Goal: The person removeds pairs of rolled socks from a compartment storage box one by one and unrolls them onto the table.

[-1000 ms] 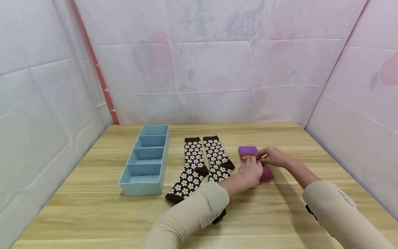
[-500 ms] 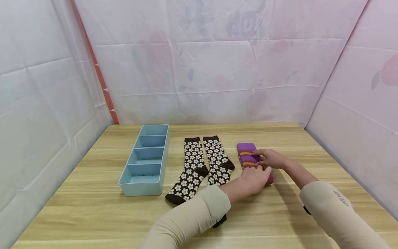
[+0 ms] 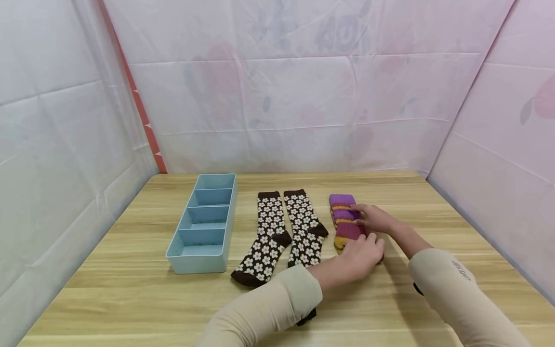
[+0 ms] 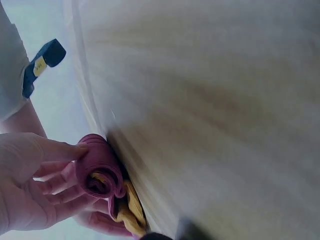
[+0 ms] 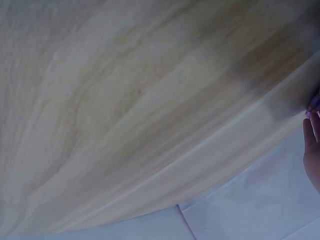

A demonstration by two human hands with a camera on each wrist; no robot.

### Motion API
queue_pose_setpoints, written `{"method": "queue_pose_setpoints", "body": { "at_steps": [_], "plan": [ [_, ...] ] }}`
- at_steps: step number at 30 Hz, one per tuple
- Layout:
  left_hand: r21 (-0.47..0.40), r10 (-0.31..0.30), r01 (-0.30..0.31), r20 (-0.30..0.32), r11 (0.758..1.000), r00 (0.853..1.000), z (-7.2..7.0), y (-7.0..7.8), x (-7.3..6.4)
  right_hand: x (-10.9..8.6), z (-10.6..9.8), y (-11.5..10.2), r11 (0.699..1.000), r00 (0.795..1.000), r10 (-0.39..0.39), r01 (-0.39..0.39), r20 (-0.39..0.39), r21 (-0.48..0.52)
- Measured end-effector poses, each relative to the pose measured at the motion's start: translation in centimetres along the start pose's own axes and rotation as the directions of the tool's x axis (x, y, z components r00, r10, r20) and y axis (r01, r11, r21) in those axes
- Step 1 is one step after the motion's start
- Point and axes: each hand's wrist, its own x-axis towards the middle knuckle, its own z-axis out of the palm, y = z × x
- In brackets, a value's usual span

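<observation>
Purple, maroon and mustard striped socks [image 3: 344, 217] lie at the right of the table, with the near end rolled up. The left hand [image 3: 361, 255] is at that near end; in the left wrist view its thumb and fingers hold the maroon roll [image 4: 97, 167], with a mustard part of sock beneath. The right hand [image 3: 376, 219] is at the right side of the socks, its thumb and forefinger extended onto the striped part. In the right wrist view only part of the right hand [image 5: 312, 145] shows at the edge. The left hand hides some of the roll.
Two dark brown socks with white flowers [image 3: 270, 217] lie flat at mid-table; the left forearm covers the right one's lower end. A light blue divided box [image 3: 231, 226] stands to their left. Cloth walls [image 3: 303, 96] enclose the table's back and sides.
The left hand has shifted slightly right and nearer the person. The right hand has spread its fingers from a pinch. More of the striped and mustard sock shows, its far end further back.
</observation>
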Motion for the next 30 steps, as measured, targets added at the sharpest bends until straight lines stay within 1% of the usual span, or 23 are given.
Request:
{"method": "queue_pose_setpoints", "body": {
  "at_steps": [3, 5, 7, 9, 13, 16, 20, 23, 25, 28, 30],
  "plan": [
    [0.008, -0.016, 0.016, 0.024, 1.0, 1.0, 0.1, 0.3, -0.1, 0.0, 0.1, -0.2, 0.998, 0.999, -0.018, 0.015, -0.046, -0.054],
    [-0.001, -0.032, 0.032, 0.057, 0.999, 0.998, 0.1, 0.4, -0.1, -0.2, 0.0, -0.5, 0.996, 0.997, -0.034, 0.028, -0.065, -0.09],
    [-0.009, -0.039, 0.04, 0.085, 0.999, 0.996, 0.2, 0.5, -0.2, -0.5, -0.1, -0.9, 0.993, 0.997, -0.048, 0.04, -0.063, -0.114],
    [-0.023, -0.035, 0.037, 0.092, 0.999, 0.995, 0.2, 0.4, -0.2, -1.0, -0.4, -1.4, 0.993, 0.998, -0.053, 0.049, -0.034, -0.108],
    [-0.07, -0.012, 0.017, 0.077, 0.997, 0.997, 0.2, 0.3, -0.6, -2.0, -0.7, -2.5, 0.994, 0.996, -0.075, 0.079, 0.056, -0.07],
    [-0.087, 0.002, 0.004, 0.064, 0.996, 0.998, 0.2, 0.4, -0.9, -2.4, -0.6, -2.9, 0.991, 0.991, -0.101, 0.108, 0.085, -0.074],
    [-0.094, 0.011, -0.005, 0.064, 0.996, 0.998, 0.3, 0.8, -1.0, -2.6, -0.1, -2.8, 0.987, 0.991, -0.122, 0.127, 0.056, -0.096],
    [-0.086, 0.0, 0.006, 0.066, 0.996, 0.998, 0.4, 1.1, -1.0, -2.5, 0.2, -2.3, 0.987, 0.991, -0.13, 0.132, 0.031, -0.089],
    [-0.067, -0.013, 0.018, 0.065, 0.998, 0.998, 0.4, 1.3, -1.0, -2.4, 0.4, -2.0, 0.988, 0.991, -0.132, 0.133, 0.023, -0.075],
    [-0.045, -0.018, 0.021, 0.065, 0.999, 0.998, 0.5, 1.4, -1.0, -2.0, 0.5, -1.5, 0.991, 0.993, -0.12, 0.121, 0.023, -0.054],
    [-0.052, -0.016, 0.02, 0.069, 0.998, 0.997, 0.4, 1.5, -1.0, -1.7, 0.5, -1.2, 0.993, 0.993, -0.11, 0.111, 0.03, -0.038]
  ]
}}
